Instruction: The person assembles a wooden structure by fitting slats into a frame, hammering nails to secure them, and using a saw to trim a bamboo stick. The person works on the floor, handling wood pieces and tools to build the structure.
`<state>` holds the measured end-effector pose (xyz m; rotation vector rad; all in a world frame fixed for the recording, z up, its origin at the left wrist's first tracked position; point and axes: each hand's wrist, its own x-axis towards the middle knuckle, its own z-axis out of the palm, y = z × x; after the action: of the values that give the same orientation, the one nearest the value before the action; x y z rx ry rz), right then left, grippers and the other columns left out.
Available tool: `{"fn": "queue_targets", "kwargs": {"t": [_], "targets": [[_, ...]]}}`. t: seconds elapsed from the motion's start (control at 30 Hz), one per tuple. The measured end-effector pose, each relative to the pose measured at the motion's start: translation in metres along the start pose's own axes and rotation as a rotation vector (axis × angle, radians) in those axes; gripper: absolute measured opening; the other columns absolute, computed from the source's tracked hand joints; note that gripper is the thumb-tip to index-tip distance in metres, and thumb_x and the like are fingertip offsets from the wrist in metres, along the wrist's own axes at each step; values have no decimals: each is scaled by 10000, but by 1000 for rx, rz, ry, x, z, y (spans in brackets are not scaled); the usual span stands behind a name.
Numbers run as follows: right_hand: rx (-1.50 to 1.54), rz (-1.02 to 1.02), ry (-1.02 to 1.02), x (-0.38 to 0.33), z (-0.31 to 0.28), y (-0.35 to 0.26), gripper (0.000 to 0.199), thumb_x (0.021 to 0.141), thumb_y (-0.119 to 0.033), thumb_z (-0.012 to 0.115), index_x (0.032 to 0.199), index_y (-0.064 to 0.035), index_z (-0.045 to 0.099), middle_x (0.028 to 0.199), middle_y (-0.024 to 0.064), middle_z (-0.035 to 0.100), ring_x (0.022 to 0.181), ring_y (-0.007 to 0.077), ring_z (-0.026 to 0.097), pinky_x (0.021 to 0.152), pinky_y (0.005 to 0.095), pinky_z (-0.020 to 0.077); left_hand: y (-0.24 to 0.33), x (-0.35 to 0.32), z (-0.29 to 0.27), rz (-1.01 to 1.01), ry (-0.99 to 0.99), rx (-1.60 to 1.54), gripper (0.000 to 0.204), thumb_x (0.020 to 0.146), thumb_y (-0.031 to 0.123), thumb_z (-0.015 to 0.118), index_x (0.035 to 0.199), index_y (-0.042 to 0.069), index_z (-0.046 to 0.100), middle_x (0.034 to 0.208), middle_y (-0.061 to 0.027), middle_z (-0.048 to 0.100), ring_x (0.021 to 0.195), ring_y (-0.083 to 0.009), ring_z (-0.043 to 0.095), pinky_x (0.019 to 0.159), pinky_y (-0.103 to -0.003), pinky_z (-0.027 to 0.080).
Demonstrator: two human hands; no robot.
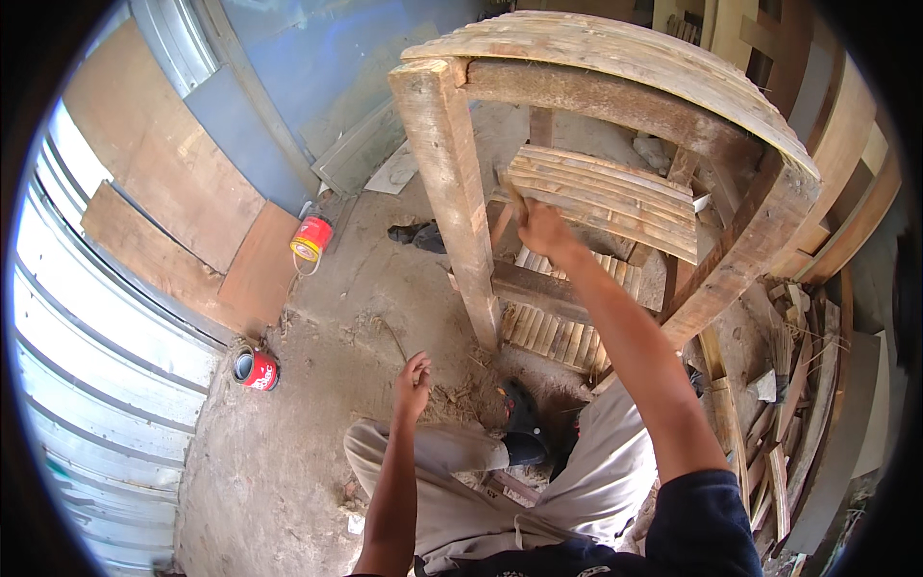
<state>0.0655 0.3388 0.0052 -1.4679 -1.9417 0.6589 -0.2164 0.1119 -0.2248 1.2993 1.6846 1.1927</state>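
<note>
Facing a wooden frame [601, 96] with a slim brown piece [515, 200] in the right hand [548, 234]

The dusty floor [240, 481] runs beneath everything, and the wooden frame stands on it ahead of the person, thick-posted and topped with pale slats. Along the left side rises a corrugated metal wall [106, 380], with plywood sheets [159, 144] leaning beyond it. A pile of wood scraps [784, 433] lies to the right. Below the frame's top shows a slatted panel [606, 197]. Two cans sit at left on the floor: a red-and-yellow can [311, 237] near the plywood and an open red can [257, 368] closer in.

The right hand, arm outstretched, has its grip closed around the slim brown piece, which juts up in view between the frame's left post and the slatted panel. The left hand [411, 385] hangs over the floor, fingers curled; a thin strip [392, 337] meets its fingertips, but whether that grip pinches it, I cannot tell.
</note>
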Motion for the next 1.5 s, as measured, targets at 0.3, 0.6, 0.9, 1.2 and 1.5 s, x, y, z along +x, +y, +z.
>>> {"fn": "queue_targets", "kwargs": {"t": [0.3,0.6,0.9,1.2,1.5], "targets": [[-5,37,49,2,1,-6,341,970,-167,459,1270,-11,426,813,308,653,714,487,641,700,539,545,-128,-83,25,-101,217,-497,302,932,148,635,1215,56,580,1042,-59,676,758,-116,613,652,-252,507],[-166,-168,277,7,4,21,391,957,-172,461,1311,-16,402,814,344,623,773,508,625,668,572,494,-98,-78,24,-415,244,-626,212,953,151,597,1152,79,604,1022,-47,675,837,-149,641,681,-291,528],[-89,-41,262,3,10,34,373,935,-180,493,1282,-46,462,900,344,632,840,501,635,730,547,498,-114,-77,29,-358,122,-640,208,965,167,595,1135,48,600,942,-35,662,755,-115,616,640,-255,488],[-129,26,86,4,16,20,342,943,-212,462,1208,-4,519,917,332,644,856,479,645,787,532,529,-60,-57,39,-252,109,-627,273,974,197,609,1197,39,616,1012,-66,687,802,-109,634,659,-240,497],[-262,-52,158,14,24,33,312,942,-219,476,1149,5,542,953,311,654,877,462,650,815,495,541,70,-2,33,-19,61,-559,308,987,250,593,1207,37,619,1042,-73,688,867,-136,648,740,-270,524]]}}
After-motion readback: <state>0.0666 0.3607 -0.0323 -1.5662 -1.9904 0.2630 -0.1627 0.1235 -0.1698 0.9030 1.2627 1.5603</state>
